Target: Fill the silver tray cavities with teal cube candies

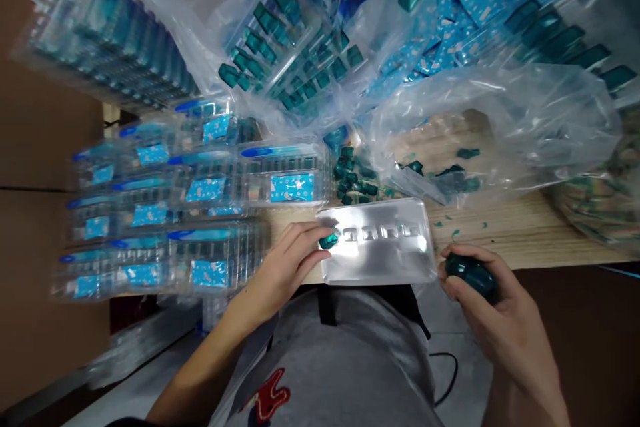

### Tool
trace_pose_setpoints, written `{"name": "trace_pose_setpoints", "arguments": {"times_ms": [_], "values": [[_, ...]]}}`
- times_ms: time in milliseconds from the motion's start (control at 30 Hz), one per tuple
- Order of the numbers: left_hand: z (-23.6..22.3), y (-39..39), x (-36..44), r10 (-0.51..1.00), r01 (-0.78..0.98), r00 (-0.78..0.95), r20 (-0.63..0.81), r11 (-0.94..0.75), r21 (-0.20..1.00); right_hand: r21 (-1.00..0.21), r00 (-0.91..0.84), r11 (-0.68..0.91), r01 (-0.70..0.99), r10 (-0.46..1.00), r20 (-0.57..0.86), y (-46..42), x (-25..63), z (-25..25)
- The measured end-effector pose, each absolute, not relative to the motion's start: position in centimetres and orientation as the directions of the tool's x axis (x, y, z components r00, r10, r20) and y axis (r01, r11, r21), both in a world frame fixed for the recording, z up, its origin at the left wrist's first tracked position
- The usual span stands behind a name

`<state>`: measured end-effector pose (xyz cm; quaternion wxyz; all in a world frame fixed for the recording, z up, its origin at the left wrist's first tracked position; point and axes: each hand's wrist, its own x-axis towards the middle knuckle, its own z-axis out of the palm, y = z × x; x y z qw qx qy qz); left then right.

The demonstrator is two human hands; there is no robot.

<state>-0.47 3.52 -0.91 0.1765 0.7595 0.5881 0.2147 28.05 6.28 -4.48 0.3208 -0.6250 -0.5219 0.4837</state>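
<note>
My left hand point(285, 260) rests at the left end of a transparent blister tray point(380, 260) and pinches a small teal plastic piece point(329, 240) against its edge. The tray lies flat on a wooden table point(500, 237) and has a row of several small pockets. My right hand point(480, 293), beside the tray's right end, curls around a dark teal clump of similar pieces point(471, 275). Its fingers hide part of the clump.
Stacked transparent boxes with blue labels point(210, 193) stand left of the tray. Plastic bags of teal pieces point(495, 120) fill the far side, with a loose teal pile point(353, 177) by the tray. Cardboard point(45, 93) stands at far left.
</note>
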Motion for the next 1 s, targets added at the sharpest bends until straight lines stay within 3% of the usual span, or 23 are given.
{"name": "trace_pose_setpoints", "arguments": {"times_ms": [133, 333, 400, 500, 567, 667, 733, 900, 1000], "values": [[-1.6, 3.7, -0.3, 0.951, 0.851, 0.219, 0.218, -0.295, 0.435, -0.906, -0.052, -0.289, 0.31, 0.946, -0.32, 6.4, 28.1, -4.2], [-2.5, 3.8, 0.9, 0.9, 0.921, 0.265, 0.347, -0.343, 0.187, -0.878, 0.0, -0.302, 0.372, 0.945, -0.326, 6.4, 28.0, -4.2], [-2.7, 3.7, 0.9, 0.895, 0.926, 0.273, 0.352, -0.343, 0.156, -0.909, 0.013, -0.32, 0.268, 0.944, -0.329, 6.5, 27.8, -3.9], [-2.6, 3.5, 0.9, 0.906, 0.933, 0.251, 0.341, -0.32, 0.164, -0.929, -0.088, -0.362, -0.079, 0.931, -0.355, 6.4, 26.7, -2.7], [-1.9, 3.3, 1.2, 0.924, 0.92, 0.186, 0.335, -0.284, 0.272, -0.876, -0.221, -0.414, -0.249, 0.905, -0.364, 6.2, 25.5, -1.8], [0.0, 2.9, 2.2, 0.972, 0.757, 0.055, 0.229, -0.19, 0.625, -0.823, -0.37, -0.477, -0.309, 0.857, -0.358, 5.8, 23.6, -0.9], [1.3, 2.8, 3.1, 0.988, 0.59, 0.065, 0.14, -0.152, 0.793, -0.822, -0.413, -0.473, -0.318, 0.849, -0.329, 5.6, 22.7, -0.7], [2.7, 3.8, 4.4, 0.984, 0.461, 0.176, 0.04, -0.118, 0.879, -0.876, -0.386, -0.419, -0.238, 0.869, -0.31, 5.4, 22.2, -0.4], [2.4, 4.2, 4.1, 0.979, 0.426, 0.2, 0.047, -0.13, 0.896, -0.851, -0.407, -0.431, -0.299, 0.864, -0.295, 5.6, 22.1, -0.2]]}}
